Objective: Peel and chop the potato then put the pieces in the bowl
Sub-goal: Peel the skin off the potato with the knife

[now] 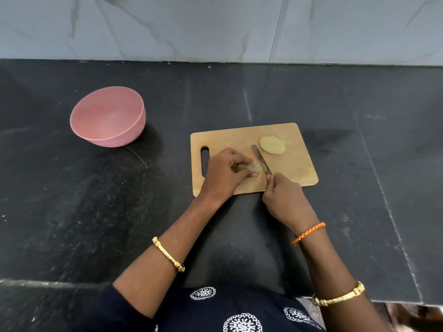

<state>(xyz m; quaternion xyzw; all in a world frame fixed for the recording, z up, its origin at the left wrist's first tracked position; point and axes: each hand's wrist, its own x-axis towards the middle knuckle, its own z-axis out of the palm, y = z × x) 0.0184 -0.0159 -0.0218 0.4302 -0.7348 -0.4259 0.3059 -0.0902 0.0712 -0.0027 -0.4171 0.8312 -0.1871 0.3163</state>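
Note:
A wooden cutting board (297, 168) lies on the black counter. My left hand (226, 173) holds a piece of potato (256, 165) down on the board, its fingers curled over it and hiding most of it. My right hand (284, 198) grips the handle of a knife (261, 159), whose blade lies against the right side of that piece. A pale yellow peeled potato half (272, 145) rests cut side down at the far right of the board. The pink bowl (107, 119) stands empty to the far left of the board.
The black stone counter (96, 212) runs back to a grey marble wall (215, 27). Its front edge is near my body, and its right edge drops off at the lower right.

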